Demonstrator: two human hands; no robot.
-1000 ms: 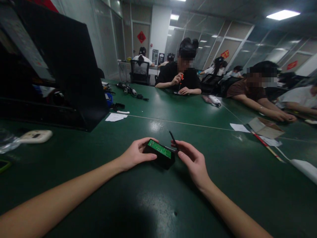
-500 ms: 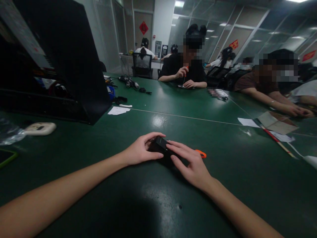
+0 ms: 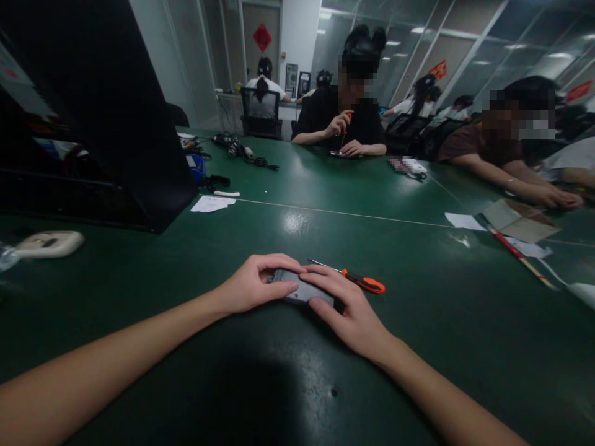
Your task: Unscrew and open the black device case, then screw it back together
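Note:
Between my hands, low over the green table, is a dark grey rectangular device (image 3: 304, 291); a small dark hole shows in its face, and I cannot make out its kind. My left hand (image 3: 260, 282) grips the left end, thumb on the near face and fingers over the far edge. On the right end, the fingers and thumb of my right hand (image 3: 346, 306) curl round the far and near sides, hiding part of it. Just beyond my right hand a screwdriver (image 3: 365, 281) with an orange and black handle lies on the table, its thin shaft pointing left.
A tall black case (image 3: 153, 155) stands open at the left, near a cream-coloured object (image 3: 51, 244). Paper (image 3: 211, 203) and cables (image 3: 237, 147) lie farther back. Across the table (image 3: 260, 384) a person (image 3: 339, 118) holds a screwdriver. Another person (image 3: 493, 148) sits beyond an open box (image 3: 520, 220).
The device has been turned in my hands: its black side with a green line faced me before, and a grey face shows now. More of the screwdriver is uncovered. The view has shifted slightly.

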